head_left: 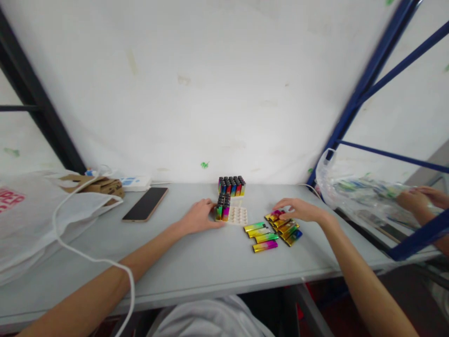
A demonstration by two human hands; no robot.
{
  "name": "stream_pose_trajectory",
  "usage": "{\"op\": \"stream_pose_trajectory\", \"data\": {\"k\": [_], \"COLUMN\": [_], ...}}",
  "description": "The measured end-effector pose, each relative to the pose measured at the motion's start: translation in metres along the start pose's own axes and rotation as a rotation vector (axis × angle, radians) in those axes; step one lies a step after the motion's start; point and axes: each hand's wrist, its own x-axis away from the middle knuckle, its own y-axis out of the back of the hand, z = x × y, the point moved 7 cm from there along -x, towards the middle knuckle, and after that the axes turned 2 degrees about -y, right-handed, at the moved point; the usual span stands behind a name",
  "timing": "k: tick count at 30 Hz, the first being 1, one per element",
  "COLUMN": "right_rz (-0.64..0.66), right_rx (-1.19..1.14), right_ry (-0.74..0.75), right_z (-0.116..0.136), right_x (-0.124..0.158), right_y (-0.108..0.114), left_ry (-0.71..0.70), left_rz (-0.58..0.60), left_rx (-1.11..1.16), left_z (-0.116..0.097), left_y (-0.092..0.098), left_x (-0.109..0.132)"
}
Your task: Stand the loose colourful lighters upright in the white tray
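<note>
Far left: bag [31, 220] on the counter [196, 262], with a cable [87, 255] looped over it. Phone [145, 204] lies flat at 10 o'clock of your left hand [199, 217]. That hand rests flat and loose on the counter, holding nothing, with its fingertips against the tray [238, 216] at its 3 o'clock. A row [223, 208] of upright lighters stands at the tray's left edge. A full block [231, 186] of lighters sits at the tray's 12 o'clock. A loose pile [270, 234] lies at its 4 o'clock. Your right hand [298, 209] arches over the pile's far end, fingertips on the top lighter; can't tell if it's pinched. Plastic sack [351, 192] is at 3 o'clock, with another person's hands [417, 199] beyond.
</note>
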Motion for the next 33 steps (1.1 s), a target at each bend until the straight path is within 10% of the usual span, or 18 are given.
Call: {"op": "stream_pose_trajectory", "data": {"k": [11,20,33], "right_rz": [-0.243,-0.496,-0.314], "right_rx": [-0.261,-0.673,-0.990], "right_ry": [0.032,0.130,0.135], "right_z": [-0.004,0.065,0.118], "right_x": [-0.020,-0.060,-0.104], "right_y": [-0.001,0.022,-0.061], "left_ry": [0.057,0.031,-0.032], "left_rz": [-0.037,-0.016,-0.042], "left_rx": [-0.031,0.030,0.116], "left_z": [0.003,0.003,0.010], "left_y": [-0.006,0.001,0.003], "left_x": [-0.006,-0.006,-0.001]}}
